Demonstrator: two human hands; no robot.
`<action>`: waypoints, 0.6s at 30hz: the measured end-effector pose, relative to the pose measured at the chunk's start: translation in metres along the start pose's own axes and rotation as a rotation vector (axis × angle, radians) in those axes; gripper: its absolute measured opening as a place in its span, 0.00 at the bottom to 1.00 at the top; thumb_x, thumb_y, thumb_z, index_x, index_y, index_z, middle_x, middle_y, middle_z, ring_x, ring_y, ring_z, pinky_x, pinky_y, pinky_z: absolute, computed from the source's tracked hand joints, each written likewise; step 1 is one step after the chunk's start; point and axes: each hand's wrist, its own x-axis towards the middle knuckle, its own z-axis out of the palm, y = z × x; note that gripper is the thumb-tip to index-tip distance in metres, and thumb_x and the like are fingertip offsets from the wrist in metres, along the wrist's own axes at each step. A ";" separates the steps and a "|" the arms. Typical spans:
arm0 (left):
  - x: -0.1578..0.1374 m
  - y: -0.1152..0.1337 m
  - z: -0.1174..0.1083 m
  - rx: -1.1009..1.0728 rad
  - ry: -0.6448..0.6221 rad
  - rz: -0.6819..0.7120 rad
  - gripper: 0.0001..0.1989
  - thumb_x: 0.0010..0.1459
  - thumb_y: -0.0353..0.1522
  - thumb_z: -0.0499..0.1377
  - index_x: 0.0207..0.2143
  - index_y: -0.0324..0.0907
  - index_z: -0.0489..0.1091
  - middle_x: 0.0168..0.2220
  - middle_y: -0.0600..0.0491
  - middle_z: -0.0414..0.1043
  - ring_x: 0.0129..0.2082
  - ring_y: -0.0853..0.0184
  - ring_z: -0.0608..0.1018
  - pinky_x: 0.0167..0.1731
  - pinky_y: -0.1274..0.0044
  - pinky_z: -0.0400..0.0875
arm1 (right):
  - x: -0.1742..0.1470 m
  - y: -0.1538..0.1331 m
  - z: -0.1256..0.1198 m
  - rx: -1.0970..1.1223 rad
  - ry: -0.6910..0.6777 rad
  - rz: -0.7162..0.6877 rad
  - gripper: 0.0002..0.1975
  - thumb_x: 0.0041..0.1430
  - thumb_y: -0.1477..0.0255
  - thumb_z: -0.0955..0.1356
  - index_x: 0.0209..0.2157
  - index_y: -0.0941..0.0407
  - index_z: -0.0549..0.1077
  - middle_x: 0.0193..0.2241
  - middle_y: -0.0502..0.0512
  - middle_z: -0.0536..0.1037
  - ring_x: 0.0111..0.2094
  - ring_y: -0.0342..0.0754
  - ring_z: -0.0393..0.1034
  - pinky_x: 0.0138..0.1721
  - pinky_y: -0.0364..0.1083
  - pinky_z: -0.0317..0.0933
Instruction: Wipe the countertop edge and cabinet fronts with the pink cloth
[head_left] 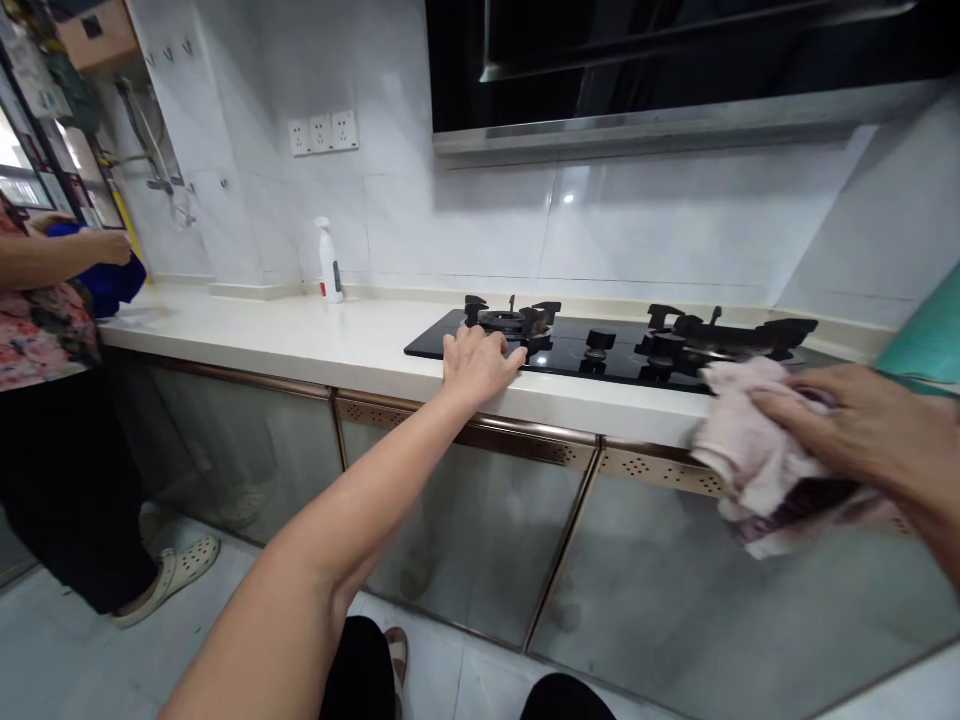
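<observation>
My right hand (847, 420) grips a pale pink cloth (750, 430) at the right, in front of the counter edge. The cloth hangs down in folds, with a dark patch low on it, and is somewhat blurred. At the front left of the black gas stove (555, 352), my left hand (480, 362) lies with its fingers apart, resting on the counter's front edge and holding nothing. Two burners with black pan supports and a black knob (598, 345) show on the stove.
A white spray bottle (328, 262) stands on the white countertop (277, 325) near the wall. Above the stove hangs a black range hood (675, 60). A green object (926, 335) is at the right edge. At the left, another person (45, 330) holds a blue cloth-like thing (112, 275).
</observation>
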 end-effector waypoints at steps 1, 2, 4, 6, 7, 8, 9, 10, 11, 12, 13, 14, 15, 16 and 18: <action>0.000 0.000 -0.001 0.000 0.001 -0.003 0.21 0.64 0.49 0.53 0.37 0.46 0.79 0.44 0.44 0.76 0.51 0.50 0.70 0.53 0.60 0.60 | 0.004 -0.022 0.007 -0.124 -0.040 0.076 0.31 0.60 0.42 0.62 0.35 0.54 0.81 0.39 0.69 0.78 0.38 0.61 0.70 0.33 0.57 0.52; -0.001 0.001 -0.002 0.002 -0.002 -0.008 0.21 0.64 0.49 0.53 0.37 0.46 0.79 0.44 0.44 0.76 0.51 0.51 0.70 0.53 0.60 0.60 | 0.009 -0.049 0.014 -0.182 -0.125 0.067 0.30 0.63 0.44 0.61 0.40 0.55 0.81 0.43 0.68 0.78 0.39 0.60 0.70 0.33 0.56 0.52; -0.003 0.001 -0.005 0.018 -0.019 -0.017 0.22 0.66 0.49 0.51 0.37 0.46 0.79 0.44 0.44 0.77 0.50 0.51 0.71 0.52 0.61 0.60 | 0.021 -0.114 0.028 -0.198 -0.236 -0.055 0.27 0.67 0.51 0.59 0.46 0.54 0.80 0.47 0.65 0.77 0.40 0.56 0.70 0.35 0.54 0.52; -0.005 0.001 -0.009 0.048 -0.045 -0.032 0.22 0.67 0.47 0.49 0.38 0.46 0.79 0.45 0.45 0.78 0.50 0.52 0.72 0.52 0.61 0.60 | 0.034 -0.177 0.041 -0.208 -0.287 -0.146 0.25 0.67 0.53 0.59 0.47 0.53 0.79 0.45 0.64 0.76 0.41 0.56 0.68 0.38 0.52 0.53; -0.006 0.000 -0.011 0.066 -0.055 -0.044 0.22 0.68 0.46 0.48 0.38 0.46 0.79 0.46 0.45 0.78 0.50 0.53 0.72 0.52 0.62 0.60 | 0.040 -0.203 0.047 -0.200 -0.310 -0.186 0.25 0.67 0.52 0.58 0.47 0.53 0.78 0.44 0.64 0.76 0.42 0.57 0.68 0.39 0.52 0.53; -0.007 0.000 -0.014 0.083 -0.062 -0.060 0.22 0.69 0.44 0.47 0.39 0.46 0.78 0.47 0.45 0.77 0.50 0.53 0.72 0.52 0.62 0.60 | 0.045 -0.224 0.052 -0.197 -0.317 -0.208 0.24 0.67 0.54 0.58 0.48 0.52 0.78 0.44 0.63 0.75 0.42 0.57 0.68 0.40 0.52 0.52; -0.007 -0.001 -0.016 0.097 -0.067 -0.078 0.21 0.70 0.43 0.46 0.41 0.46 0.78 0.48 0.45 0.77 0.51 0.54 0.72 0.52 0.63 0.60 | 0.048 -0.239 0.056 -0.189 -0.317 -0.220 0.23 0.67 0.55 0.58 0.49 0.52 0.77 0.45 0.63 0.75 0.43 0.57 0.68 0.41 0.52 0.52; -0.008 -0.001 -0.017 0.108 -0.072 -0.092 0.21 0.70 0.42 0.46 0.42 0.46 0.77 0.48 0.46 0.77 0.51 0.55 0.72 0.52 0.64 0.60 | 0.051 -0.247 0.060 -0.176 -0.314 -0.227 0.23 0.67 0.56 0.59 0.50 0.52 0.76 0.45 0.63 0.74 0.43 0.57 0.67 0.42 0.52 0.52; -0.009 -0.002 -0.019 0.116 -0.075 -0.102 0.21 0.70 0.41 0.45 0.42 0.46 0.77 0.49 0.46 0.77 0.51 0.55 0.72 0.52 0.64 0.60 | 0.053 -0.250 0.062 -0.156 -0.312 -0.233 0.23 0.66 0.56 0.59 0.51 0.51 0.76 0.46 0.62 0.74 0.44 0.56 0.67 0.42 0.52 0.51; -0.009 -0.002 -0.019 0.124 -0.076 -0.105 0.21 0.70 0.41 0.45 0.43 0.47 0.77 0.49 0.46 0.77 0.52 0.56 0.72 0.52 0.65 0.60 | 0.053 -0.247 0.064 -0.130 -0.313 -0.241 0.22 0.66 0.56 0.59 0.52 0.51 0.75 0.46 0.62 0.74 0.44 0.56 0.67 0.42 0.52 0.51; -0.009 -0.002 -0.020 0.132 -0.075 -0.102 0.20 0.70 0.41 0.46 0.42 0.47 0.77 0.49 0.47 0.77 0.52 0.56 0.72 0.52 0.65 0.60 | 0.053 -0.240 0.064 -0.101 -0.319 -0.252 0.22 0.66 0.56 0.59 0.52 0.50 0.75 0.46 0.61 0.74 0.44 0.56 0.67 0.42 0.51 0.51; -0.010 -0.002 -0.020 0.143 -0.073 -0.098 0.20 0.70 0.41 0.46 0.42 0.47 0.77 0.49 0.46 0.77 0.52 0.55 0.72 0.52 0.64 0.60 | 0.051 -0.230 0.064 -0.073 -0.327 -0.261 0.22 0.66 0.55 0.60 0.51 0.50 0.75 0.45 0.61 0.74 0.44 0.55 0.67 0.42 0.51 0.51; -0.010 -0.002 -0.019 0.152 -0.072 -0.095 0.21 0.70 0.42 0.46 0.41 0.47 0.78 0.48 0.46 0.77 0.52 0.55 0.72 0.52 0.64 0.60 | 0.049 -0.215 0.063 -0.046 -0.333 -0.261 0.22 0.65 0.54 0.60 0.50 0.50 0.75 0.45 0.60 0.74 0.44 0.55 0.67 0.42 0.51 0.51; -0.009 -0.001 -0.019 0.159 -0.072 -0.095 0.21 0.69 0.42 0.46 0.41 0.46 0.78 0.48 0.46 0.77 0.52 0.55 0.72 0.52 0.64 0.61 | 0.047 -0.198 0.060 -0.024 -0.335 -0.247 0.22 0.65 0.53 0.60 0.49 0.50 0.75 0.45 0.59 0.75 0.44 0.55 0.68 0.42 0.51 0.52; -0.008 -0.001 -0.018 0.162 -0.070 -0.094 0.22 0.69 0.43 0.46 0.40 0.46 0.79 0.47 0.46 0.77 0.52 0.54 0.72 0.53 0.63 0.61 | 0.040 -0.156 0.053 0.003 -0.321 -0.176 0.23 0.65 0.51 0.59 0.48 0.51 0.75 0.45 0.60 0.76 0.43 0.56 0.69 0.41 0.52 0.53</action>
